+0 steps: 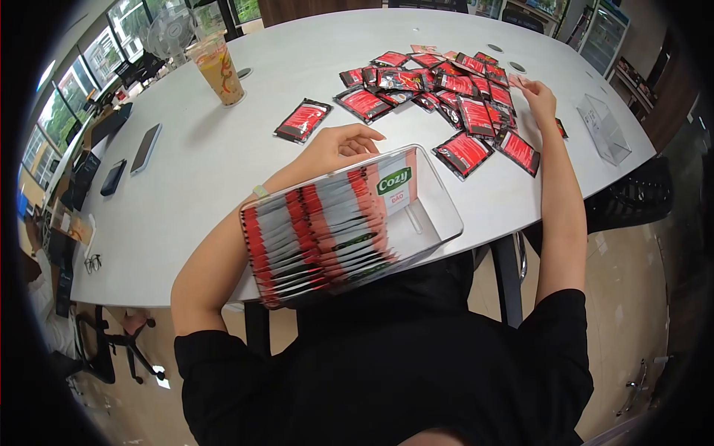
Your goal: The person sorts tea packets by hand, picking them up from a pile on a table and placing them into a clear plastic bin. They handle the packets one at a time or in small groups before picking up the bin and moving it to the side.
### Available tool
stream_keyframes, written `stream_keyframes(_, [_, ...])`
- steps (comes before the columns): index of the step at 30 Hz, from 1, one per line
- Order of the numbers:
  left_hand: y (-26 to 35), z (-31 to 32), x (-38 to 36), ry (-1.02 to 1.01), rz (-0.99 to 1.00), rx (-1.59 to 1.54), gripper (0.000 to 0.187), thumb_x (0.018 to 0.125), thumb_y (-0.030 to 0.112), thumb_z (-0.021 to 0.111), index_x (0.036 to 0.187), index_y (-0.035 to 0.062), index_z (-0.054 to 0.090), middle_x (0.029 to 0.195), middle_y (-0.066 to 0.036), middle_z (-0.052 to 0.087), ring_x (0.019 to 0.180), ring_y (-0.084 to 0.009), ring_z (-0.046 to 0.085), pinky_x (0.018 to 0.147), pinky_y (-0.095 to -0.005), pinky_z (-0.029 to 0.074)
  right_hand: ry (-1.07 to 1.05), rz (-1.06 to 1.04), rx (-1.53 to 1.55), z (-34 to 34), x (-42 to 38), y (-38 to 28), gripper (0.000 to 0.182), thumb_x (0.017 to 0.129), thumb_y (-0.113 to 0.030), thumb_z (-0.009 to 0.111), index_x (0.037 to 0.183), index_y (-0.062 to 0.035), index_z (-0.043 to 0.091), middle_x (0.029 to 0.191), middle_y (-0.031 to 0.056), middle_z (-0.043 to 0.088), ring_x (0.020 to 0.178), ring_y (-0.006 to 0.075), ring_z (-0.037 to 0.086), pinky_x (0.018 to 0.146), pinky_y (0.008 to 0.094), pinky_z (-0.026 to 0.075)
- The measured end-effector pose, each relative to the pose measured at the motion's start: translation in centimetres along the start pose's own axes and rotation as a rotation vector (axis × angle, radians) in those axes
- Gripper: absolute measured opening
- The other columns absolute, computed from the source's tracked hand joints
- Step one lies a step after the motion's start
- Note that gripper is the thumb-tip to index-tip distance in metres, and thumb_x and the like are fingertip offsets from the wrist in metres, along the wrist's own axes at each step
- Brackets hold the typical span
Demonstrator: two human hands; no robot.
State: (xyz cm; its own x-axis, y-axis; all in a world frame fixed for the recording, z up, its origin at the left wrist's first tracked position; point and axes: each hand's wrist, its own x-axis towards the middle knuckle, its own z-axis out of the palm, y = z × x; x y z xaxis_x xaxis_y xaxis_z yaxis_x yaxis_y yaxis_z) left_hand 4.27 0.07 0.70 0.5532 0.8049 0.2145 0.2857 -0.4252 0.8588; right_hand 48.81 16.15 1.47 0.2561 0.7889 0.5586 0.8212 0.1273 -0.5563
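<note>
In the head view, my right hand [541,102] reaches to the far right of a pile of red-and-black sachets [450,83]. Its fingers close on a pink sachet [515,80] at the pile's edge. My left hand [338,146] lies behind a clear plastic box [439,201], its fingers loosely bent and nothing visible in them. That box tilts toward me at the table's near edge, in front of my left forearm. Rows of upright red, pink and grey sachets [320,227] fill most of it, and the front pink one reads "Cozy". Part of my left hand is hidden.
A single red sachet [303,120] lies left of the pile. A cup of orange drink [216,72] stands at the back left, with a phone [146,149] and a small dark object [113,178] nearer. An empty clear box [603,130] sits at the right, near a black chair [632,197].
</note>
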Motion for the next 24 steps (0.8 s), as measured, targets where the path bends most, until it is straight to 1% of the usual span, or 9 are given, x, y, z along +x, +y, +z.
stream_keyframes(4, [1.1, 0.5, -0.1, 0.087, -0.141, -0.09, 0.038, 0.082, 0.022, 0.062, 0.113, -0.0002, 0.055, 0.094, -0.007, 0.059, 0.083, -0.0103, 0.058, 0.073, -0.0226, 0.046, -0.131, -0.099, -0.228, 1.5, 3.2, 4.7, 0.038, 0.076, -0.027, 0.061, 0.109, -0.0092, 0.063, 0.107, 0.0155, 0.062, 0.104, 0.0262, 0.058, 0.088, 0.0341, 0.044])
stream_keyframes(7, [0.8, 0.2, 0.0, 0.114, -0.143, -0.12, 0.039, 0.083, 0.021, 0.062, 0.114, -0.0006, 0.054, 0.095, -0.006, 0.059, 0.082, -0.0096, 0.058, 0.071, -0.0218, 0.046, -0.156, -0.15, -0.409, 3.0, 4.5, 5.5, 0.043, 0.077, -0.031, 0.058, 0.119, -0.0253, 0.057, 0.129, 0.0107, 0.049, 0.119, 0.0257, 0.047, 0.094, 0.0457, 0.039])
stream_keyframes(10, [1.0, 0.0, 0.1, 0.148, -0.165, -0.154, 0.04, 0.083, 0.02, 0.062, 0.115, -0.0008, 0.052, 0.094, -0.006, 0.059, 0.08, -0.0096, 0.058, 0.071, -0.0213, 0.047, -0.213, -0.29, -0.456, 5.2, 6.2, 7.0, 0.044, 0.08, -0.038, 0.055, 0.123, -0.0292, 0.053, 0.138, 0.0094, 0.04, 0.125, 0.0281, 0.038, 0.097, 0.0497, 0.035])
stream_keyframes(15, [0.9, -0.5, 0.0, 0.161, -0.205, -0.179, 0.038, 0.084, 0.018, 0.06, 0.116, -0.0006, 0.052, 0.096, -0.008, 0.06, 0.079, -0.0093, 0.058, 0.071, -0.0215, 0.048, -0.413, -0.371, -0.341, 3.8, 7.2, 6.2, 0.043, 0.086, -0.034, 0.048, 0.122, -0.0123, 0.054, 0.128, 0.0183, 0.048, 0.124, 0.0343, 0.039, 0.105, 0.0401, 0.028])
stream_keyframes(17, [0.8, -0.6, -0.2, 0.168, -0.205, -0.175, 0.037, 0.085, 0.017, 0.06, 0.116, -0.0004, 0.052, 0.097, -0.008, 0.06, 0.08, -0.0091, 0.058, 0.071, -0.0216, 0.048, -0.405, 0.126, -0.585, 2.2, 6.3, 4.2, 0.043, 0.086, -0.036, 0.048, 0.12, -0.0117, 0.056, 0.125, 0.0178, 0.051, 0.119, 0.0352, 0.044, 0.102, 0.0392, 0.032])
stream_keyframes(18, [0.8, -0.8, -0.3, 0.173, -0.204, -0.168, 0.036, 0.085, 0.017, 0.059, 0.116, -0.0003, 0.052, 0.098, -0.008, 0.061, 0.081, -0.009, 0.058, 0.071, -0.0218, 0.048, -0.408, 0.129, -0.586, 1.4, 5.3, 3.2, 0.043, 0.086, -0.036, 0.048, 0.12, -0.0117, 0.056, 0.125, 0.0178, 0.051, 0.119, 0.0352, 0.044, 0.102, 0.0392, 0.032])
stream_keyframes(21, [0.9, -0.9, -0.2, 0.18, -0.206, -0.16, 0.036, 0.086, 0.017, 0.059, 0.116, -0.0002, 0.052, 0.098, -0.008, 0.061, 0.082, -0.0089, 0.058, 0.071, -0.0221, 0.048, -0.23, 0.082, -0.573, 1.8, 4.8, 4.0, 0.044, 0.085, -0.041, 0.047, 0.117, -0.013, 0.058, 0.124, 0.0171, 0.052, 0.112, 0.0364, 0.05, 0.097, 0.0387, 0.038])
stream_keyframes(23, [1.1, -0.9, -0.3, 0.19, -0.211, -0.159, 0.035, 0.086, 0.017, 0.059, 0.116, -0.0002, 0.052, 0.098, -0.008, 0.061, 0.082, -0.0089, 0.057, 0.072, -0.0222, 0.048, -0.254, -0.297, -0.495, 6.3, 8.2, 10.6, 0.047, 0.084, -0.045, 0.046, 0.121, -0.0184, 0.055, 0.124, 0.0156, 0.052, 0.111, 0.0369, 0.051, 0.095, 0.0417, 0.04])
stream_keyframes(24, [1.1, -0.9, -0.3, 0.187, -0.212, -0.153, 0.036, 0.085, 0.017, 0.059, 0.116, -0.0001, 0.052, 0.098, -0.008, 0.061, 0.082, -0.0089, 0.057, 0.072, -0.0223, 0.048, -0.255, -0.3, -0.496, 5.4, 7.8, 9.2, 0.047, 0.084, -0.045, 0.046, 0.121, -0.0184, 0.055, 0.124, 0.0156, 0.052, 0.111, 0.0369, 0.051, 0.095, 0.0417, 0.04])
